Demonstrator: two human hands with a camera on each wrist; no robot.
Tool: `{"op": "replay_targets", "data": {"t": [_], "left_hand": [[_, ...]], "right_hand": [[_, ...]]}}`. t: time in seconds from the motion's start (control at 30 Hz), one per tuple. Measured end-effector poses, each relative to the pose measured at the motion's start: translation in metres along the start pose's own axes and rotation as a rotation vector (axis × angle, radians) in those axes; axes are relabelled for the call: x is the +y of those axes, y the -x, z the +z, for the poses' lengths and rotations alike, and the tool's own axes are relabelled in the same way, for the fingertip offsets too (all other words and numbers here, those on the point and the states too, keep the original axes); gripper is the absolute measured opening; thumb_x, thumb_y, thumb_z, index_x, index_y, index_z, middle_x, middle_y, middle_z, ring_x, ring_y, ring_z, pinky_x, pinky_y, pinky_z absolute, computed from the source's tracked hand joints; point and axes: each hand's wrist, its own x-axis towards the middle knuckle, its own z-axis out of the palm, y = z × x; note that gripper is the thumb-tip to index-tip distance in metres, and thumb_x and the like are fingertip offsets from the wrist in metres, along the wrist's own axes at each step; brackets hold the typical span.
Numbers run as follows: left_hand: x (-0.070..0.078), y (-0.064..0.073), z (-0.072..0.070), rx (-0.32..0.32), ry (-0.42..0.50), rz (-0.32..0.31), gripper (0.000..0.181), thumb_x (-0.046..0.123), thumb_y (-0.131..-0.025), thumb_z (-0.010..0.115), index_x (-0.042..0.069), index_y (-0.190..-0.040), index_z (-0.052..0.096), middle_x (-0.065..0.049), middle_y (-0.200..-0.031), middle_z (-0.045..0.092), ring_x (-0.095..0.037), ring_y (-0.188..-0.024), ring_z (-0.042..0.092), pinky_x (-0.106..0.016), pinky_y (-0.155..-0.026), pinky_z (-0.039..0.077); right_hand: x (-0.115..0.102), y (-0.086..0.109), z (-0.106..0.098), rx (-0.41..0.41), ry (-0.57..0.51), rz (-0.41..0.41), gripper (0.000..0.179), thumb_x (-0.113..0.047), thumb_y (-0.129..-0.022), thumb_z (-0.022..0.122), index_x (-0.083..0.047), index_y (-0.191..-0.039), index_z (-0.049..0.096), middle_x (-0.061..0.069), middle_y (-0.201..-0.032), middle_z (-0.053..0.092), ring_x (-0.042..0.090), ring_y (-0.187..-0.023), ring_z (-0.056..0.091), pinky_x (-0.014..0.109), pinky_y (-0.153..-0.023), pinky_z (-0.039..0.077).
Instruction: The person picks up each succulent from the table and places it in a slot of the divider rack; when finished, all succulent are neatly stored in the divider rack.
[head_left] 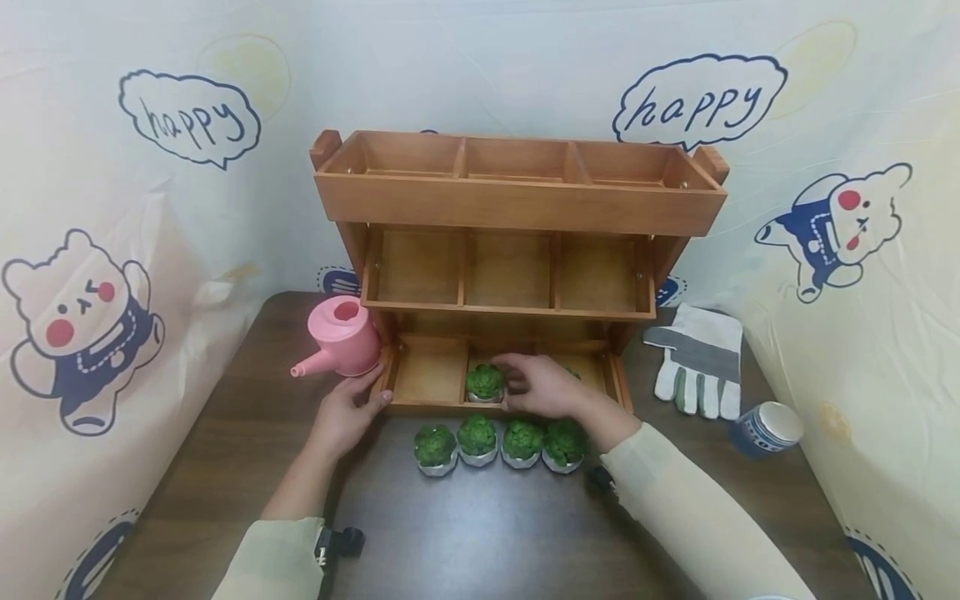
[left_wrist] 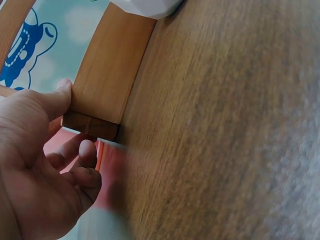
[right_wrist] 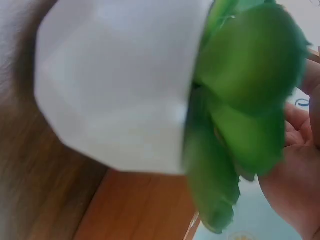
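Note:
A three-tier wooden planter shelf (head_left: 517,204) stands at the back of the table. My left hand (head_left: 341,421) grips the left front corner of its lowest tray; in the left wrist view the thumb lies against the wooden board (left_wrist: 107,70). With thumb and forefinger, my right hand (head_left: 546,386) holds a small potted succulent (head_left: 484,382) in the lowest tray's middle compartment. Another succulent (head_left: 573,373) shows partly behind that hand. Several potted succulents (head_left: 477,439) line up in front of the shelf; one white pot (right_wrist: 115,85) looms close in the right wrist view.
A pink watering can (head_left: 347,337) stands left of the shelf, close to my left hand. On the right lie a grey-and-white work glove (head_left: 701,362) and a blue-and-white jar (head_left: 767,429). Printed cloth (head_left: 480,67) hangs behind and along both sides.

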Motion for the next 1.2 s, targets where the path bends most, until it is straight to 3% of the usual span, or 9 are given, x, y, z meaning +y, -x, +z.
{"op": "replay_targets", "data": {"t": [0.23, 0.6, 1.2], "left_hand": [[0.001, 0.0, 0.0, 0.004, -0.003, 0.022, 0.066, 0.04, -0.098, 0.072, 0.033, -0.158, 0.045, -0.009, -0.164, 0.04, -0.042, -0.147, 0.04, -0.069, -0.11, 0.038], [0.002, 0.001, 0.0, 0.002, 0.013, 0.01, 0.066, 0.039, -0.098, 0.072, 0.032, -0.158, 0.045, -0.009, -0.164, 0.04, -0.042, -0.147, 0.041, -0.068, -0.111, 0.038], [0.001, 0.0, 0.001, 0.0, 0.01, 0.009, 0.067, 0.04, -0.098, 0.072, 0.032, -0.158, 0.044, -0.009, -0.164, 0.04, -0.042, -0.147, 0.04, -0.068, -0.111, 0.038]], "right_hand": [[0.003, 0.014, -0.003, 0.027, -0.077, -0.072, 0.069, -0.007, -0.091, 0.079, -0.002, -0.152, 0.048, 0.017, -0.148, 0.057, 0.031, -0.13, 0.061, 0.037, -0.106, 0.052], [0.005, 0.036, -0.008, 0.062, -0.114, -0.114, 0.066, -0.011, -0.093, 0.079, 0.0, -0.15, 0.049, 0.02, -0.143, 0.06, 0.037, -0.126, 0.063, 0.048, -0.105, 0.052], [0.017, 0.079, -0.006, 0.158, -0.154, -0.089, 0.05, -0.013, -0.096, 0.076, -0.01, -0.143, 0.059, 0.011, -0.132, 0.069, 0.031, -0.12, 0.067, 0.046, -0.102, 0.055]]}}
